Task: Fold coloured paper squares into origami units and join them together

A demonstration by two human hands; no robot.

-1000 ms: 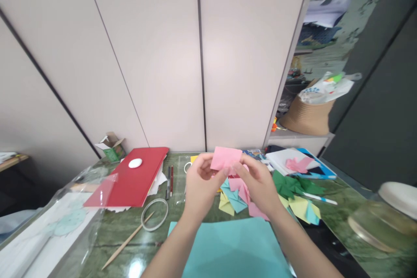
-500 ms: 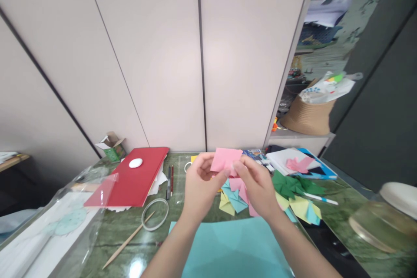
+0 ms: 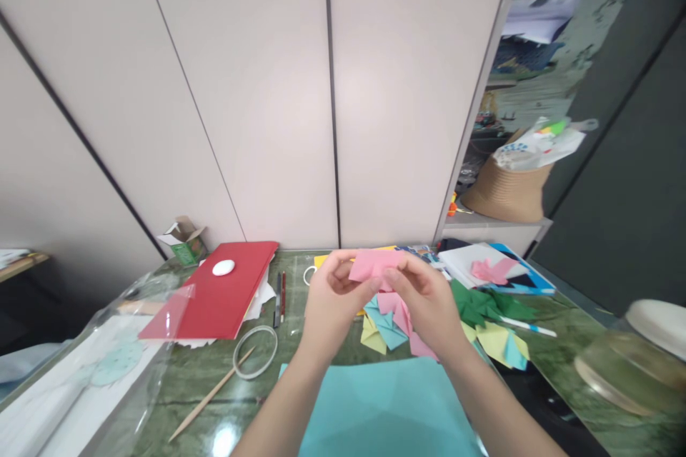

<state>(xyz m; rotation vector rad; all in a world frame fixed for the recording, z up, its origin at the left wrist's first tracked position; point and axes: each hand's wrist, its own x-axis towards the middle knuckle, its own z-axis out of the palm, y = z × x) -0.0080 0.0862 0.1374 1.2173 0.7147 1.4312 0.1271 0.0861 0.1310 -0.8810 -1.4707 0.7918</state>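
A small pink paper (image 3: 375, 264) is held up between my two hands, above the table's middle. My left hand (image 3: 336, 300) grips its left side, thumb in front and fingers behind. On the right side, my right hand (image 3: 426, 296) pinches it in the same way, the two thumbs close together at the lower edge. Below and behind the hands lie folded pink pieces (image 3: 394, 307), a folded teal piece (image 3: 386, 325) and a yellow one (image 3: 372, 337). A large teal sheet (image 3: 394, 407) lies under my forearms.
Left are a red folder (image 3: 214, 293), a tape ring (image 3: 256, 376), a pointed wooden stick (image 3: 211, 396) and pens. Right are green folded papers (image 3: 476, 303), yellow pieces (image 3: 493, 340), a white marker (image 3: 529, 327) and a lidded jar (image 3: 632, 364).
The pink paper shows less height than before, its top edge now lower and tilted or folded over. My right hand has shifted slightly right; both still grip the paper.
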